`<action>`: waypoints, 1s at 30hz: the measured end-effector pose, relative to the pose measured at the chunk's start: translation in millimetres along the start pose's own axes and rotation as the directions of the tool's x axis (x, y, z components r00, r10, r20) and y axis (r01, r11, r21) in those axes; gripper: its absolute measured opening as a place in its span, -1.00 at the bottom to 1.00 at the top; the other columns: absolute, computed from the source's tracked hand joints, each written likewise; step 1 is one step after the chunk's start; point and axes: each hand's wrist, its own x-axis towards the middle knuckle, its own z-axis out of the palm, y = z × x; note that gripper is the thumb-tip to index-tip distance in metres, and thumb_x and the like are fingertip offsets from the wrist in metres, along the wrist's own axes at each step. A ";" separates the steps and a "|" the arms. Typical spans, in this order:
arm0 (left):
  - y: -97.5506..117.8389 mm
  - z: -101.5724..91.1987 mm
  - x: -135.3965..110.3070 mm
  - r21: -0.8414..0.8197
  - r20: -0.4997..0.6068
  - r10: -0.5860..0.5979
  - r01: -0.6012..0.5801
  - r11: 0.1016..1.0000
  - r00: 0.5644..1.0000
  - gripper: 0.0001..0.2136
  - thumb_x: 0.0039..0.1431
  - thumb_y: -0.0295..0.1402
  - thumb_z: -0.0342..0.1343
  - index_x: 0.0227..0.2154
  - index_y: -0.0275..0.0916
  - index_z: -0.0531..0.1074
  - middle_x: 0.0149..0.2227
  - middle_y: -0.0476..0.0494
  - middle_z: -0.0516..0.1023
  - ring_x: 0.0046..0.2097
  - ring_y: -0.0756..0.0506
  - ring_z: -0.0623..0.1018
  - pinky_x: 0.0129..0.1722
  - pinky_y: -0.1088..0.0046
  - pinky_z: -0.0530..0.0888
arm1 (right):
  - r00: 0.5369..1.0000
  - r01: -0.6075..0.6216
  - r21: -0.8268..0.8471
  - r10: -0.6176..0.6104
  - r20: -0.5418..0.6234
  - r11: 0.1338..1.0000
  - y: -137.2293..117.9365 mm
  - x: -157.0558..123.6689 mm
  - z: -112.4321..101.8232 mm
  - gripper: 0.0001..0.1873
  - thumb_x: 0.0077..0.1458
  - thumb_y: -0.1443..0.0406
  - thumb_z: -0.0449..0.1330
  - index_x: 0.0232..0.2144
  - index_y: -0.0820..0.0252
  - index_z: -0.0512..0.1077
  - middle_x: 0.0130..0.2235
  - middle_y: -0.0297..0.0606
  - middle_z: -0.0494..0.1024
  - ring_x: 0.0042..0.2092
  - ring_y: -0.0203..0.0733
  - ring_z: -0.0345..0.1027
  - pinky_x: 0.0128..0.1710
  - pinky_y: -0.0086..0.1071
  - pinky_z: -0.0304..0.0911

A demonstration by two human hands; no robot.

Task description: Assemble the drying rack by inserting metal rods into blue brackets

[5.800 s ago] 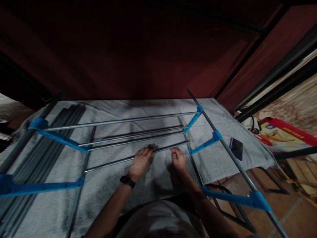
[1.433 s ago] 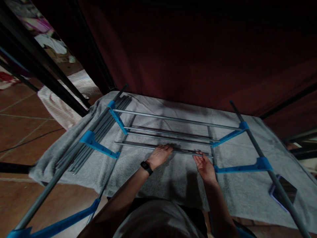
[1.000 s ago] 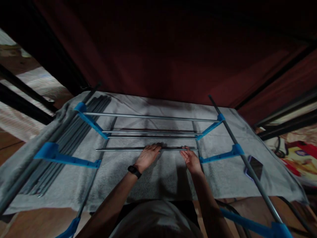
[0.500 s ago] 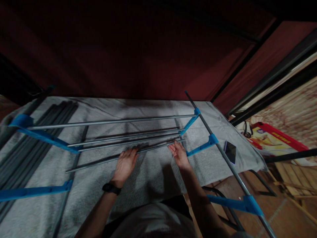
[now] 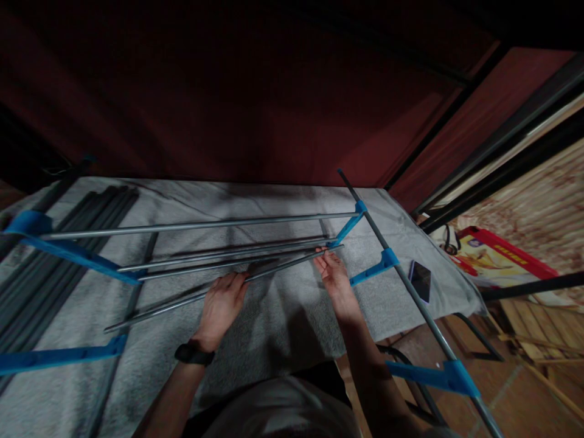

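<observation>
A thin grey metal tube (image 5: pixel 278 266) slants across the middle of the cloth, its right end higher than its left in the picture. My left hand (image 5: pixel 223 304), with a dark band on the wrist, is closed around this tube near its middle. Close to the tube's right end, the fingers of my right hand (image 5: pixel 332 271) pinch it. Just beyond lie two more thin tubes, near the blue plastic bracket (image 5: pixel 349 224) on the right. Another long tube (image 5: pixel 205 225) spans between that bracket and the left blue bracket (image 5: pixel 82 255).
A bundle of thicker grey tubes (image 5: pixel 86 225) lies at the left. The grey cloth (image 5: pixel 264 340) covers the table. A phone (image 5: pixel 420 281) rests near the right edge, outside the right upright pole (image 5: pixel 424 310). More blue brackets (image 5: pixel 376 267) jut from the poles. A red and yellow box (image 5: pixel 502 255) stands beyond.
The held tube has tilted: its left end has come towards me and its right end has gone up and away. My left hand has moved slightly left with it.
</observation>
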 end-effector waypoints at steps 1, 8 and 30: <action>0.1 -0.7 0.5 -0.005 0.003 -0.004 0.004 1.000 1.000 -0.68 0.41 -0.23 -0.16 -0.07 -0.21 0.46 -0.16 -0.23 0.59 -0.16 -0.24 0.55 -0.10 0.19 0.45 | 1.000 0.004 -0.003 -0.004 0.006 1.000 -1.7 0.7 2.3 -0.91 0.08 0.35 0.33 -0.38 0.08 0.48 -0.25 -0.38 0.64 -0.17 -0.31 0.55 -0.06 -0.36 0.49; -0.6 -2.8 1.8 -0.048 -0.016 0.029 -0.030 0.998 0.999 -0.67 0.42 -0.20 -0.16 -0.03 -0.19 0.46 -0.15 -0.21 0.61 -0.13 -0.22 0.58 -0.06 0.19 0.47 | 0.998 0.048 0.020 -0.049 0.042 0.999 -8.4 1.6 13.1 -0.92 0.07 0.35 0.32 -0.34 0.09 0.51 -0.23 -0.37 0.65 -0.12 -0.30 0.54 0.04 -0.33 0.45; 3.3 -12.1 21.1 0.003 -0.075 0.047 -0.047 0.999 0.996 -0.63 0.42 -0.17 -0.16 -0.01 -0.23 0.48 -0.17 -0.22 0.62 -0.17 -0.23 0.58 -0.14 0.23 0.47 | 0.996 0.060 0.005 -0.060 0.071 0.998 -24.2 20.9 34.3 -0.93 0.10 0.34 0.32 -0.34 0.12 0.47 -0.24 -0.37 0.66 -0.25 -0.34 0.55 -0.13 -0.44 0.49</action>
